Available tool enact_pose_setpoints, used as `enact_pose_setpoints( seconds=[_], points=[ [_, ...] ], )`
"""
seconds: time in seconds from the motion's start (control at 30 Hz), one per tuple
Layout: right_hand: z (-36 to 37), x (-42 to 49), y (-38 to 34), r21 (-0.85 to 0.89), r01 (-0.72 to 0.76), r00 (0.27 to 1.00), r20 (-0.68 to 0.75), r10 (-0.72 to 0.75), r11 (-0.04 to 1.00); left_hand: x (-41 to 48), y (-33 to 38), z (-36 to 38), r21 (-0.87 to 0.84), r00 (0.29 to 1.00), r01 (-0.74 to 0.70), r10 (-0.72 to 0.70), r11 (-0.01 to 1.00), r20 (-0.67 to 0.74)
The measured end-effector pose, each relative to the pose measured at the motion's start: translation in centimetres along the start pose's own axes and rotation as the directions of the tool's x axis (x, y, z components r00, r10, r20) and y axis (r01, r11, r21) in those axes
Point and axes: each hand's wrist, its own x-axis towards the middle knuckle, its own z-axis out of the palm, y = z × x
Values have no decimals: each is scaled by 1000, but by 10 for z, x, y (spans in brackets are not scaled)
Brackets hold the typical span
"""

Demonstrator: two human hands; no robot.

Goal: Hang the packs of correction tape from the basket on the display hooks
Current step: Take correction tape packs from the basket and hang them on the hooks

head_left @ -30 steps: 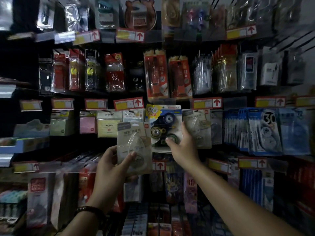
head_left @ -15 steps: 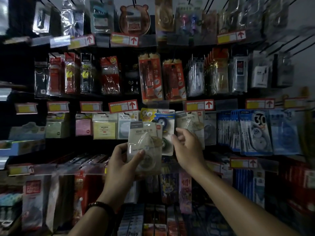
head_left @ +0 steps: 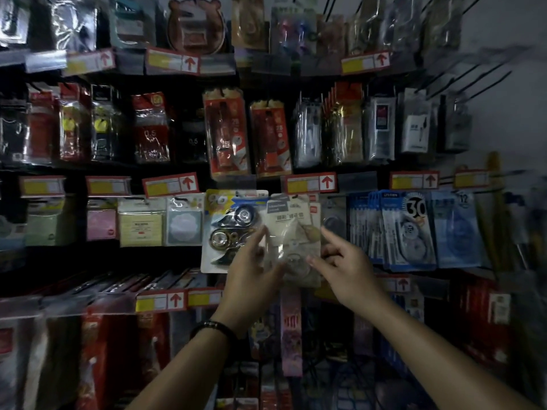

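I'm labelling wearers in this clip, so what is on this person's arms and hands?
No sleeves show: both forearms are bare down to the frame edge. The left hand has a dark bracelet round its wrist. The right hand wears nothing that can be seen: no glove, watch or ring.

I see a beige-and-clear pack at centre, a white-and-yellow card of black dispensers to its left, blue packs right, red packs above, a pink pad far left, and yellow tags with red borders and red arrows.
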Motion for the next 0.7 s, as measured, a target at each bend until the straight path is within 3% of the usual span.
enact_pose_setpoints(
  seconds=[0.07, 0.33, 0.7],
  points=[
    [-7, 8, 5, 6, -16, 1000, -4, 16, 1000, 9, -2, 7, 163, 999, -31, 38, 986, -39],
    [-16, 38, 17, 14, 4, 997, -76, -3, 1000, 36, 5, 22, 302, 994, -55, 81, 952, -76],
    [-16, 38, 18, -24, 119, 985, -125, -121, 993, 33, 1, 27, 316, 976, -119, 169, 941, -135]
  ],
)
